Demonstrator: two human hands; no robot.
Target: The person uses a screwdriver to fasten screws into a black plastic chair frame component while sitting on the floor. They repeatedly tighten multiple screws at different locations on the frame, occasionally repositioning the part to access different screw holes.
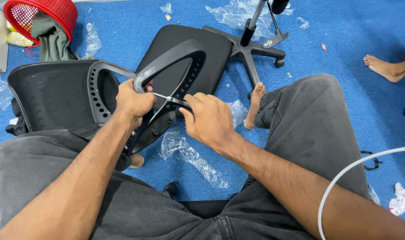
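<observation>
I sit on a blue carpet with a black mesh chair back (51, 95) leaning against my left knee. My left hand (132, 100) grips the black plastic armrest loop (176, 52) at its lower bend. My right hand (208, 119) is closed around a thin metal hex key (166, 97), whose tip points left toward the armrest beside my left fingers. Behind the armrest lies the black seat cushion (211, 53), flat on the floor.
A black star-shaped chair base (251, 51) with castors and a gas lift stands beyond my right foot. A tipped red basket (42, 13) with grey cloth lies at far left. Clear plastic wrap (191, 158) litters the carpet. Another person's bare foot (384, 66) rests at right.
</observation>
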